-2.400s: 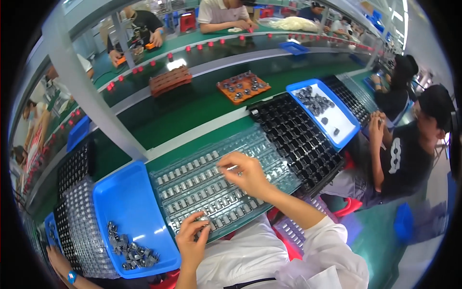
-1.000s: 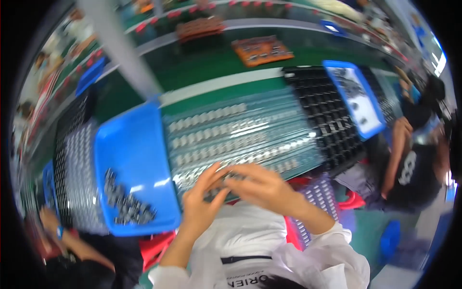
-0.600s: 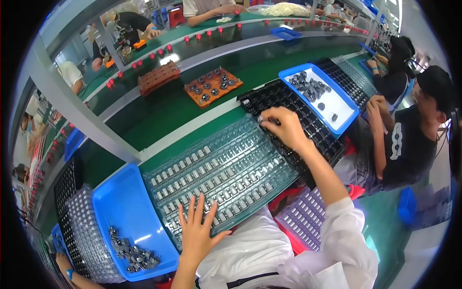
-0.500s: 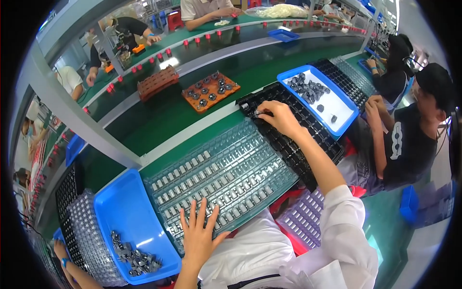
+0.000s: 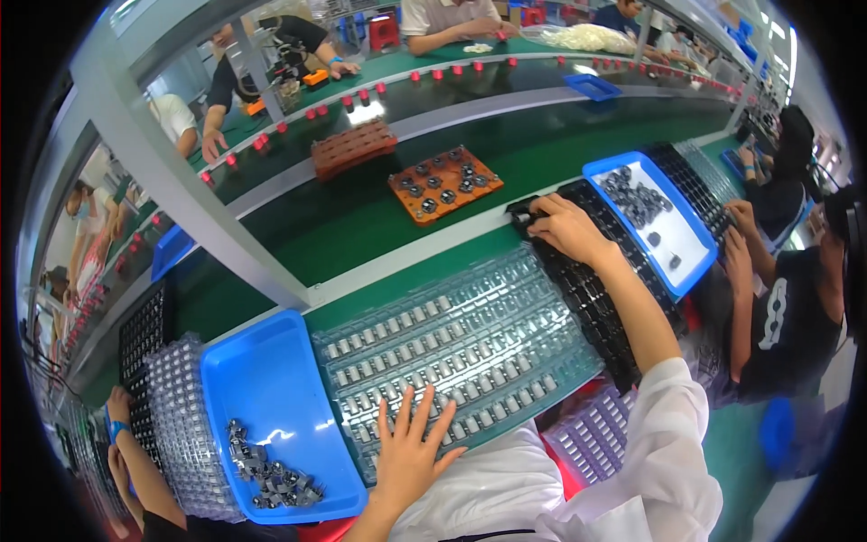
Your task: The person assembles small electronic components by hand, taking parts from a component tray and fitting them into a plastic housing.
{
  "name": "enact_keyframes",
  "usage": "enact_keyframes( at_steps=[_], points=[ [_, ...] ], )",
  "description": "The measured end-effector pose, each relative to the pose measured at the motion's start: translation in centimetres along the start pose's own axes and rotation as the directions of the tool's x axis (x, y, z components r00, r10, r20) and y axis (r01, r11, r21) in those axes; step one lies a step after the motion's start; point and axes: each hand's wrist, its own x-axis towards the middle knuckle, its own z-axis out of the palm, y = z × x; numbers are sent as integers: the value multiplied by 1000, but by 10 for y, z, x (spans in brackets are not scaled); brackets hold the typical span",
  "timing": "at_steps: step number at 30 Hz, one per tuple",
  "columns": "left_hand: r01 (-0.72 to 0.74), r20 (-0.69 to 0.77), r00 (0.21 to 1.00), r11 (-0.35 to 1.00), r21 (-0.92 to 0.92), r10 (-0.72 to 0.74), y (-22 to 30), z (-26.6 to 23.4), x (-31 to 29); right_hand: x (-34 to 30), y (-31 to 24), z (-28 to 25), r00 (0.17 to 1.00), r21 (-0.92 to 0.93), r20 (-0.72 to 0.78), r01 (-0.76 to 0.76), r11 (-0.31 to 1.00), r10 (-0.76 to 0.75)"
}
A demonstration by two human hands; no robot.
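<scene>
Several trays [image 5: 517, 287] on green bench [image 5: 406, 278] — people [image 5: 442, 20] opposite

The left hand [image 5: 411, 456] lies spread on the near edge of a clear tray [image 5: 506, 280] with rows of silver parts [image 5: 432, 308]. The right hand [image 5: 571, 233] bends over the far corner of a black tray [image 5: 591, 303], its fingertips' hold unclear. A blue tub [image 5: 262, 361] of grey parts [image 5: 271, 474] sits left of the left hand, a white-bottomed tray [image 5: 694, 242] right of the right, an orange plate [image 5: 488, 183] beyond both.
</scene>
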Motion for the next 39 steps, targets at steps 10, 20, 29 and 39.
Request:
enact_keyframes(
  at_steps=[10,20,29,39],
  points=[
    [-48,-2,999,999,-24,48,-1,0,3,136,-48,111,492,851,524,-288,-439,695],
    [-7,14,1000,999,-36,8,5,-2,1,177,-56,162,310,852,524,-179,-493,793],
    [-31,1,1000,999,-14,31,6,0,5,191,-68,169,187,921,388,-98,-376,902],
    [46,-83,995,997,-56,-51,-1,-5,-4,99,-99,77,715,939,305,-116,-324,629]
  ],
)
